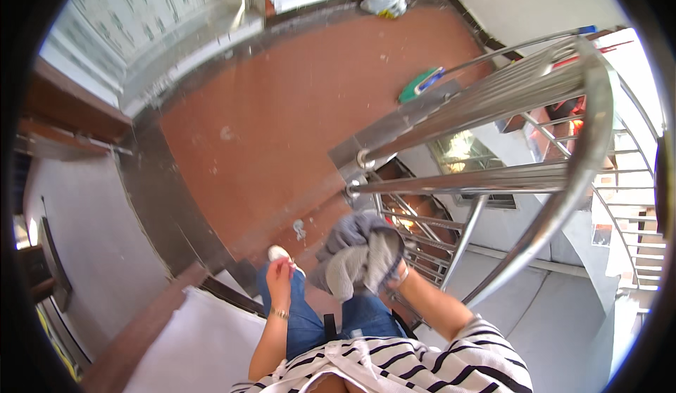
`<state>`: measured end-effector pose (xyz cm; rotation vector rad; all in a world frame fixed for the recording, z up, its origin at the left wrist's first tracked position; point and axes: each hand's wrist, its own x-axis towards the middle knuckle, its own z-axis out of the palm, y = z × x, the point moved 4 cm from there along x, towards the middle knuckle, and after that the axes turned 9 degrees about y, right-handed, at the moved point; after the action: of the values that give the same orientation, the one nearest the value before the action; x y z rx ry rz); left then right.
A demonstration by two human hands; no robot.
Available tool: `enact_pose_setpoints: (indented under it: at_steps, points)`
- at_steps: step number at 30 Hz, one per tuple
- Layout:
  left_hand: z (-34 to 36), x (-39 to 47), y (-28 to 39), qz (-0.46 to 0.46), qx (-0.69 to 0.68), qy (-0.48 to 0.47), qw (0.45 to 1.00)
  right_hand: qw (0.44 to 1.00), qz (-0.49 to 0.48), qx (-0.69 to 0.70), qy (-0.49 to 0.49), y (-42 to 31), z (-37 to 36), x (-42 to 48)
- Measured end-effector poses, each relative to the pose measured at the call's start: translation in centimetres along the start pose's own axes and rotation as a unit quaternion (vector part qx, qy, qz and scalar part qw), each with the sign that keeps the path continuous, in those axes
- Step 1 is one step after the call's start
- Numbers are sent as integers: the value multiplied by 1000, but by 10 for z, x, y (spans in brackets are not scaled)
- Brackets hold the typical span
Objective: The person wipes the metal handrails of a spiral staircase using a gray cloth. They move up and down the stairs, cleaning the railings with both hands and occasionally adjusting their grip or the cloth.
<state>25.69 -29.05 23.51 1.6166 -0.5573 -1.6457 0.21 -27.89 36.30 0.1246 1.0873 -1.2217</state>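
A bundle of grey cloth, with a dark edge along one side, hangs in front of my right thigh. My right hand is shut on it, and the folds cover most of its fingers. Over my left thigh, close to the white shoe on my foot, is my left hand. Its fingers look bent close together and nothing shows in them; blur hides how far they are closed. A gold-coloured bracelet circles the left wrist.
Stainless steel stair railings rise at my right, above a stairwell. A green-headed floor brush leans against the rail over the red floor. A plastic bag lies by the far wall. A white-panelled door stands at the left.
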Motion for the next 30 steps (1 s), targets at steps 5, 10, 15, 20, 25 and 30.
enact_pose_setpoints:
  at_steps: [5, 10, 15, 20, 25, 30]
  points:
    - [-71, -21, 96, -63, 97, 26, 993, 988, -106, 64, 87, -31, 62, -111]
    - [-104, 2, 160, -43, 170, 50, 983, 952, -279, 15, 123, -134, 80, -208]
    - [-76, 8, 209, -21, 218, -21, 975, 665, -640, -214, 321, -243, 114, -326]
    - [-8, 34, 240, -8, 234, -76, 969, 303, -627, -545, 467, -308, 169, -241]
    - [32, 64, 249, -21, 237, -79, 968, 303, -580, -585, 479, -331, 195, -220]
    - [55, 94, 261, -93, 295, -76, 948, 471, -502, -534, 492, -431, 219, -211]
